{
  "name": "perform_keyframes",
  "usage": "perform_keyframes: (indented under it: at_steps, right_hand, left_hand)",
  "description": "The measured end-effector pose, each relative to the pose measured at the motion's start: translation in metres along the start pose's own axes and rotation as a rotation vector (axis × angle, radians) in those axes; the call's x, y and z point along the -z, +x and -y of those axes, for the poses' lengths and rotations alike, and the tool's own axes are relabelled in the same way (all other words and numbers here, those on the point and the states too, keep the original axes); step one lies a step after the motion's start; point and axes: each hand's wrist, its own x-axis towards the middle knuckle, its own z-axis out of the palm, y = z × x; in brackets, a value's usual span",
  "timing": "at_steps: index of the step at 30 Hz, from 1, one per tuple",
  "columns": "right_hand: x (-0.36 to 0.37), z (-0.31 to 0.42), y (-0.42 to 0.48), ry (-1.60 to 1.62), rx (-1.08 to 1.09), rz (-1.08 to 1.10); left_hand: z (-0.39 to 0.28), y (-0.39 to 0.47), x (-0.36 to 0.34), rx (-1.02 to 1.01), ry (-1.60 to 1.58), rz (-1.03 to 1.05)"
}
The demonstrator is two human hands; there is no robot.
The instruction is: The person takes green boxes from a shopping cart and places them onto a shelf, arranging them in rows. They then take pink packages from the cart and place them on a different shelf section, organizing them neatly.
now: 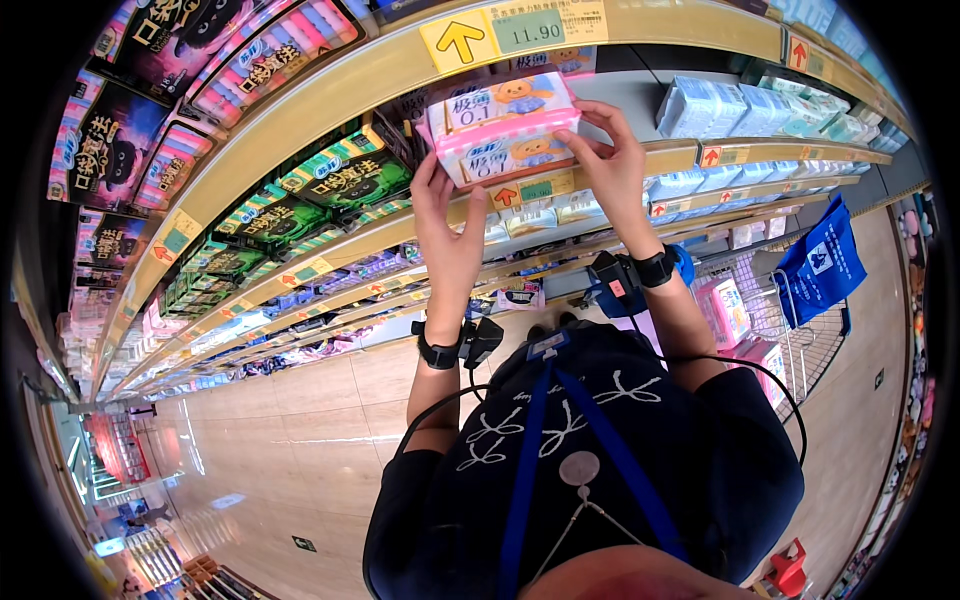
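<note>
Both of my hands grip one pink-and-white pack of sanitary pads with a cartoon bear on it. My left hand holds its lower left corner, thumb at the front. My right hand has the right end, with the thumb on the front face. The pack is at the front of a shelf, above a yellow shelf edge with a price tag. Whether it rests on the shelf I cannot tell. Behind it, partly hidden, is a similar pack.
Green-and-black packs stand left of my hands, pale blue packs to the right. A shelf rail with price tags runs just above. Beside me on the right is a wire shopping cart holding pink packs, a blue bag over its side.
</note>
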Motion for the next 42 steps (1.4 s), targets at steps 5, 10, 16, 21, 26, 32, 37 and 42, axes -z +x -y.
perform_keyframes:
  at_steps: [5,10,16,21,26,32,37,42]
  right_hand:
    - [0.002,0.003,-0.002,-0.072,0.053,0.062]
    - [-0.004,0.002,-0.003,-0.065,0.076,0.076]
    - [-0.016,-0.003,-0.004,-0.078,0.107,0.097]
    - [-0.015,-0.007,-0.002,-0.158,0.146,0.089]
    - [-0.002,0.008,-0.014,-0.201,0.123,0.088]
    - [0.074,0.018,-0.078,-0.413,0.051,-0.107]
    - [0.176,0.023,-0.158,-0.634,-0.21,-0.301]
    - [0.266,0.028,-0.245,-0.642,-0.416,-0.725]
  left_hand:
    - [0.003,-0.004,0.005,-0.063,0.187,-0.018]
    - [-0.01,-0.011,0.011,-0.051,0.218,-0.036]
    - [-0.014,-0.015,0.022,0.012,0.127,0.031]
    - [-0.008,-0.017,0.021,-0.008,0.139,0.139]
    - [-0.003,-0.025,0.0,-0.019,0.065,0.267]
    - [0.012,-0.041,-0.061,0.035,-0.097,0.577]
    - [-0.01,-0.077,-0.144,0.072,-0.249,0.934]
    - [-0.043,-0.126,-0.239,-0.001,-0.327,1.278]
